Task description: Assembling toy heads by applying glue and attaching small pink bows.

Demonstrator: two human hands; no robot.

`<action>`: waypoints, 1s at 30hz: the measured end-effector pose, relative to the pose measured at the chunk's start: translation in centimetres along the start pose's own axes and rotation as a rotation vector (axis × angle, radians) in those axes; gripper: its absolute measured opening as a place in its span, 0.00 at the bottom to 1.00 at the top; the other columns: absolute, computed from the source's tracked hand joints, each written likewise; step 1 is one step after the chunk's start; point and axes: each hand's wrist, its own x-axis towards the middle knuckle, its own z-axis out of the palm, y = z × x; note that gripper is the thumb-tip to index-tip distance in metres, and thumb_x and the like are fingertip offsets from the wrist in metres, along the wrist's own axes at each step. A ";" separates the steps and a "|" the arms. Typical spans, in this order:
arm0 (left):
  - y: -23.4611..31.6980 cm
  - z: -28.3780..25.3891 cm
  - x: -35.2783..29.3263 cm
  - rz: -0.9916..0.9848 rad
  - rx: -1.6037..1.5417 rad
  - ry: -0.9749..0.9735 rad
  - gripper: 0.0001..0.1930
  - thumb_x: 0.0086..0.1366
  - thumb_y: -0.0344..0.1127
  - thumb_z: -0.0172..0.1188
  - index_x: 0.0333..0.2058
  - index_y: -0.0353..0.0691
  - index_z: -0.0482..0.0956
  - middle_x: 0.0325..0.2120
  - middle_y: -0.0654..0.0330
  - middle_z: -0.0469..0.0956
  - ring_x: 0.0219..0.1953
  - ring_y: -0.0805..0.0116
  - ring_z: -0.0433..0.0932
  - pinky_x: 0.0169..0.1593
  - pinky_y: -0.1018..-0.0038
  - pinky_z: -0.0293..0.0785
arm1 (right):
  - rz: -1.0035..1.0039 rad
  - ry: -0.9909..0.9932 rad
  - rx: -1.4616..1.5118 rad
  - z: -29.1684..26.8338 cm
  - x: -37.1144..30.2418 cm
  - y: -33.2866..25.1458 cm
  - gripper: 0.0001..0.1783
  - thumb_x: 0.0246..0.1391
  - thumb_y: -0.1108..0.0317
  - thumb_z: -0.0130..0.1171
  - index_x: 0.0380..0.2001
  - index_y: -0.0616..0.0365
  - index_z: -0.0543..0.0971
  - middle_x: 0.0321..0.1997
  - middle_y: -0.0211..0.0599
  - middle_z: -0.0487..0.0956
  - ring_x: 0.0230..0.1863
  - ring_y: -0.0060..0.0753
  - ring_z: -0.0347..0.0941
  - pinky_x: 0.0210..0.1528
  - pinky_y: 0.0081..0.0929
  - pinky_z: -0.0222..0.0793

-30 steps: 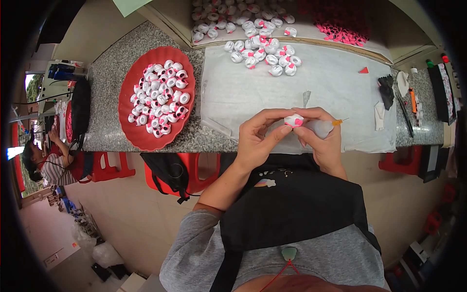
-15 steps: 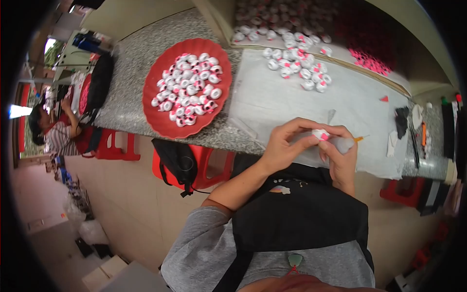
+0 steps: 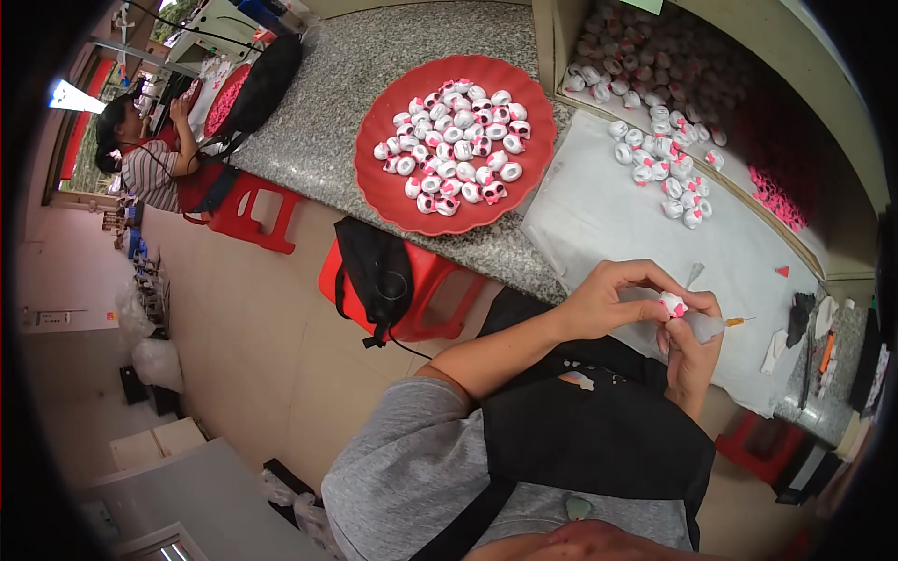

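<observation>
In both hands, above the near edge of a white sheet, is a small round white piece with pink patches. The thumb and fingers of my left hand pinch it from the left. My right hand meets it from the right with its fingertips. That same hand also grips a translucent squeeze bottle, whose orange needle tip points right. The fingers partly cover the bottle and the piece. Several similar white and pink pieces lie on the far part of the sheet.
A red scalloped tray full of similar pieces stands on the granite counter. A shelf compartment holds more pieces and pink bits. Tools lie at right. A black bag sits on a red stool. A co-worker sits far left.
The whole view has shifted, so the counter, the tray and my hands appear farther right. Both hands keep the piece and the bottle, with little change in their grip.
</observation>
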 end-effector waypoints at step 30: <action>0.7 -4.3 7.7 0.090 1.437 0.269 0.08 0.45 0.30 0.57 0.22 0.35 0.67 0.23 0.56 0.71 0.25 0.63 0.70 0.29 0.73 0.65 | -0.073 -0.038 -0.153 -3.5 -1.1 -1.4 0.18 0.39 0.75 0.44 0.39 0.63 0.63 0.42 0.37 0.59 0.36 0.30 0.63 0.29 0.23 0.65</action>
